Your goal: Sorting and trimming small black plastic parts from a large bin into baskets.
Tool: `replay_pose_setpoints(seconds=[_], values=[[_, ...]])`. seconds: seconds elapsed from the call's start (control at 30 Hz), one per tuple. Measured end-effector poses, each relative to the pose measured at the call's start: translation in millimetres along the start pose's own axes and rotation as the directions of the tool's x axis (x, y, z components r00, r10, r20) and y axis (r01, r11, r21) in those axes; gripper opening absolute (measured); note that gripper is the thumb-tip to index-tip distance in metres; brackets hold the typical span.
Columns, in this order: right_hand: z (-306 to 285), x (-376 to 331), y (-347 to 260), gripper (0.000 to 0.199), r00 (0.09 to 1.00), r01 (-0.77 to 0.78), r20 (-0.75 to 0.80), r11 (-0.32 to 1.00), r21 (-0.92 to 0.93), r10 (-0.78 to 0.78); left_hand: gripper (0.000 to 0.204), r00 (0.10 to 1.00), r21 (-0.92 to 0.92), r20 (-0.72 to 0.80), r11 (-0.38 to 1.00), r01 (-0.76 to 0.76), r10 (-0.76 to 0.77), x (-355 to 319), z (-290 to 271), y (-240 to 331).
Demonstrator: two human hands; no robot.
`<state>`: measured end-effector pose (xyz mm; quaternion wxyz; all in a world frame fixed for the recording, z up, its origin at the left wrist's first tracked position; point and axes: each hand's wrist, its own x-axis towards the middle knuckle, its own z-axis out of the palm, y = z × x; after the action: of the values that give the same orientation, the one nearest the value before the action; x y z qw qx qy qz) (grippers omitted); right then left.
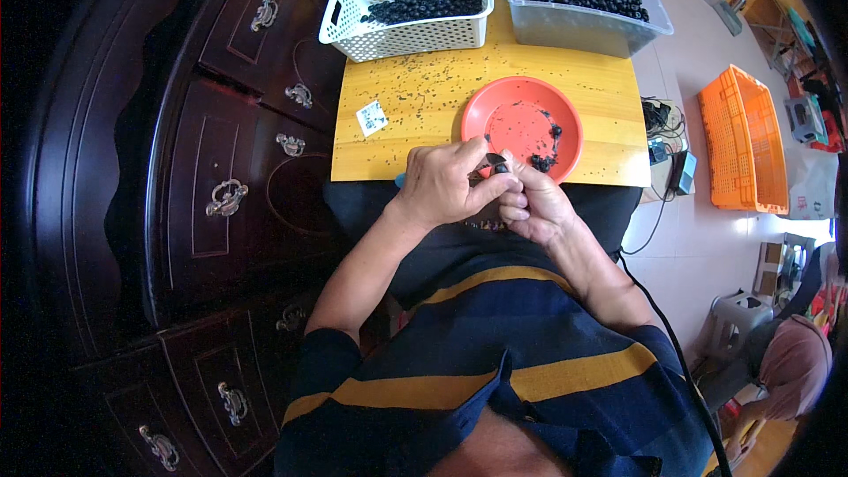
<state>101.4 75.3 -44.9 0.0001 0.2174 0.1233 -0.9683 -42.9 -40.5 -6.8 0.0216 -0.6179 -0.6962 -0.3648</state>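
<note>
Over the near rim of a red plastic basin (pixel 512 128), my hands meet at the table's front edge. My left hand (pixel 442 181) is closed, thumb and forefinger pinched at a small black piece (pixel 501 168). Against it, my right hand (pixel 541 200) is closed too, its fingers curled and touching the same piece. A dark curved edge shows between the fingertips; whether it belongs to the piece or to a small tool I cannot tell. Inside the basin lie black scraps (pixel 542 162) and crumbs.
At the table's back stand a white perforated basket (pixel 397 46) and a translucent bin (pixel 583 28), both holding small black pieces. Black bits and a white label (pixel 372 118) lie on the yellow table (pixel 397 159). Dark drawers (pixel 221 150) flank the left; an orange crate (pixel 746 141) and a person (pixel 791 371) are right.
</note>
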Motion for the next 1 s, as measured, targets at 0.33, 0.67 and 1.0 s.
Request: replay_pose_setpoints(seconds=[0.33, 0.67, 1.0], values=[[0.2, 3.8, 1.3, 0.021, 1.0, 0.013, -0.023, 0.999, 0.034, -0.013, 0.04, 1.0, 0.057, 0.027, 0.998, -0.007, 0.005, -4.0, 7.0, -2.1], [3.0, 2.4, 4.1, 0.02, 0.997, 0.077, -0.016, 0.997, -0.024, -0.077, 0.037, 0.999, 0.07, 0.033, 0.997, 0.016, -0.018, -3.9, 7.2, -4.1], [-3.1, 7.9, 0.8, 0.02, 0.995, 0.069, -0.076, 0.997, 0.025, -0.067, 0.034, 0.996, 0.064, 0.071, 0.997, 0.05, -0.054, -4.8, 14.7, -4.0]])
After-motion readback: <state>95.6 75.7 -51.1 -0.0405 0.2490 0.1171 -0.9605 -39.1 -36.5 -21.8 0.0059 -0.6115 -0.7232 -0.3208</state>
